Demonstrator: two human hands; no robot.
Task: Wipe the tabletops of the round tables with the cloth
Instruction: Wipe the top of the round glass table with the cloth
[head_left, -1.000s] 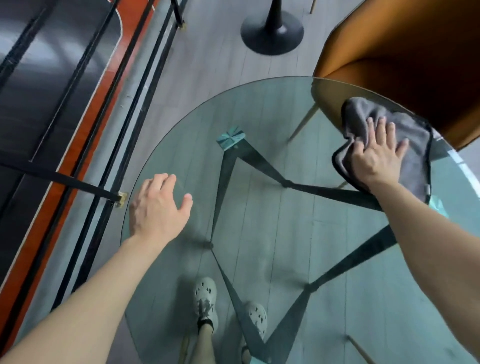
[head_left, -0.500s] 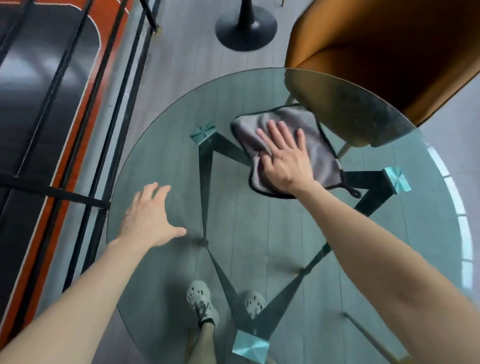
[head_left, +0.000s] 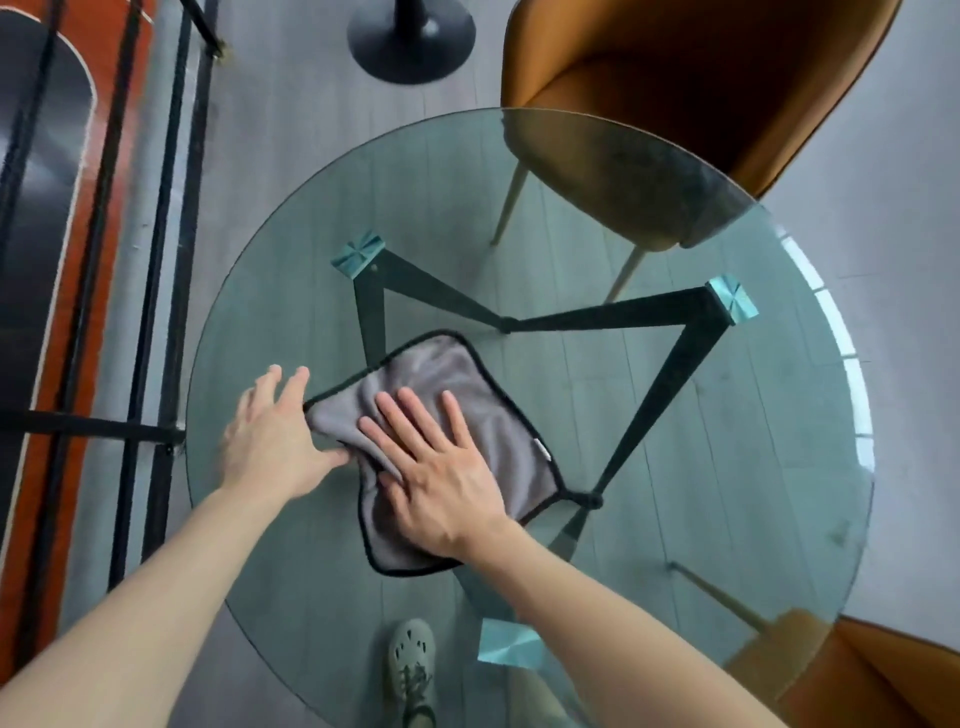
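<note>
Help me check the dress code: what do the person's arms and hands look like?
Nothing is worn: the left hand and right hand have no gloves, rings or watch, and no sleeve shows on the left arm or right arm.

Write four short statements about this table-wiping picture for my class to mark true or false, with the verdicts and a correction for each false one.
1. The right hand lies flat on the grey cloth with black edging. True.
2. The left hand grips a spray bottle. False: it is open and holds nothing, beside the cloth.
3. The round tabletop is solid wood. False: it is clear glass, and the dark frame beneath shows through.
4. An orange-brown upholstered chair stands at the table's far side. True.
</note>
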